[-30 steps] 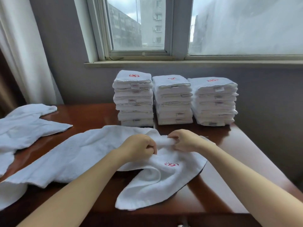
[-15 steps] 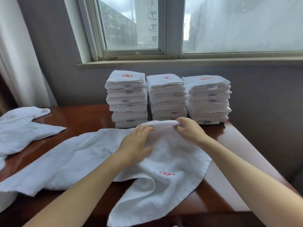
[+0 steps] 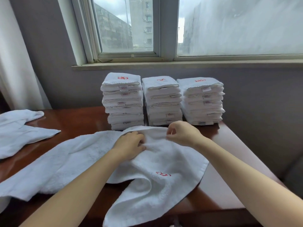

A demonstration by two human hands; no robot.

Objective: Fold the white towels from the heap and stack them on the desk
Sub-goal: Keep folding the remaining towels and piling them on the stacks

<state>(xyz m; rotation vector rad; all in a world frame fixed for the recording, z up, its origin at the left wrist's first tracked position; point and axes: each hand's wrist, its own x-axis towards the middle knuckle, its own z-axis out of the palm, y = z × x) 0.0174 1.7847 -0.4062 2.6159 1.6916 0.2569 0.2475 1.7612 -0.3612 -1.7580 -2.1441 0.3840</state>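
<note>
A white towel [image 3: 164, 161] with a red embroidered mark lies spread and rumpled across the brown desk [image 3: 229, 185], one corner hanging over the near edge. My left hand [image 3: 131, 145] rests on it with fingers curled into the cloth near its far edge. My right hand [image 3: 182, 133] pinches the far edge a little to the right. Three stacks of folded white towels stand at the back against the wall: left [image 3: 123, 100], middle [image 3: 162, 100], right [image 3: 203, 100].
More unfolded white towels [image 3: 19, 133] lie in a heap at the desk's left side. A grey wall and window sill [image 3: 164, 64] rise right behind the stacks. The desk's right edge drops off beside my right forearm. A curtain hangs at far left.
Both hands have carried the towel's edge away from me, up to the foot of the stacks. The left hand's fingers, flat half a second ago, now curl into the cloth.
</note>
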